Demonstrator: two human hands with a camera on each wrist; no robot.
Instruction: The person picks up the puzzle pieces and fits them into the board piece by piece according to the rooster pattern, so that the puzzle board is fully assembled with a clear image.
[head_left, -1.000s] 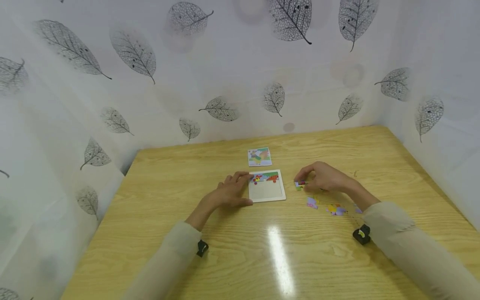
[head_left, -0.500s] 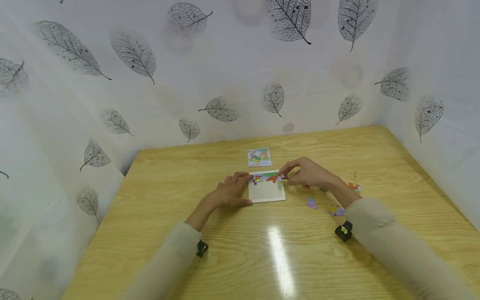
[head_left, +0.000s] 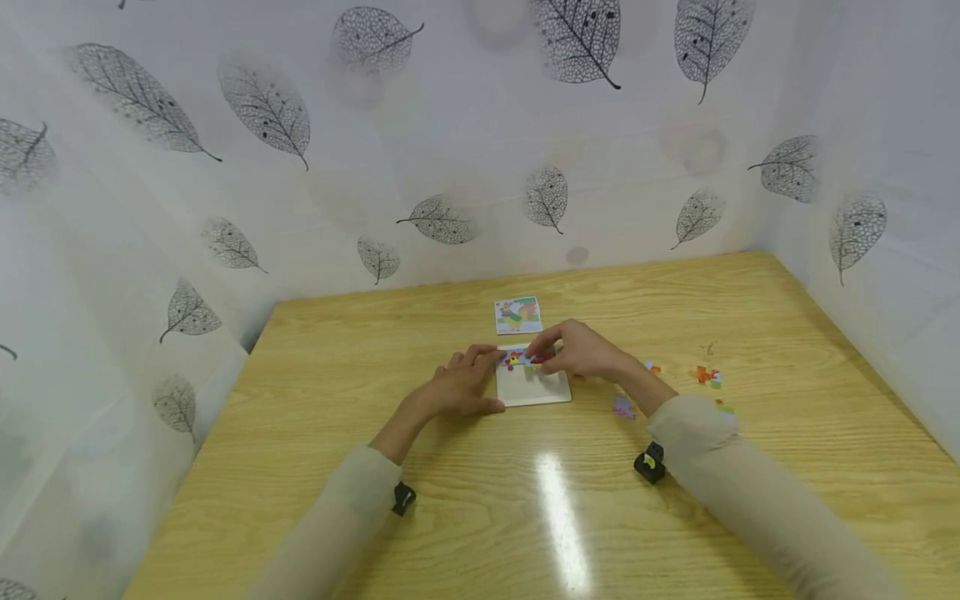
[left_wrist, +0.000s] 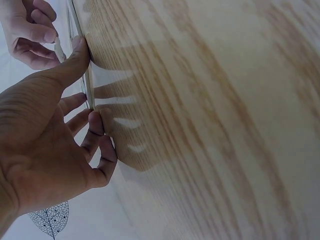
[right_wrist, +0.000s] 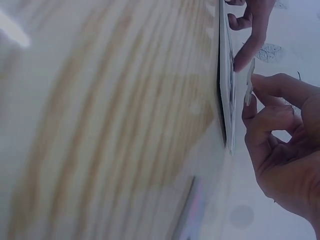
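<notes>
A shallow white puzzle tray [head_left: 532,390] lies on the wooden table, a strip of colourful pieces along its far side. My left hand [head_left: 456,385] holds the tray by its left side, thumb at the near corner and index finger at the far corner. Between thumb and fingers, my right hand [head_left: 583,348] pinches a puzzle piece [right_wrist: 249,82] just above the tray. In the right wrist view this piece is edge-on, apart from the tray's surface. The right hand hides the tray's far right part in the head view.
A picture card [head_left: 517,315] lies behind the tray. Several loose puzzle pieces [head_left: 707,375] are scattered to the right, some partly behind the right forearm; a purple piece [head_left: 624,407] is nearest the tray. A leaf-patterned curtain [head_left: 465,150] stands behind the table.
My right hand has brought the puzzle piece leftward from among the loose pieces to over the tray. The left hand has stayed at the tray's left side.
</notes>
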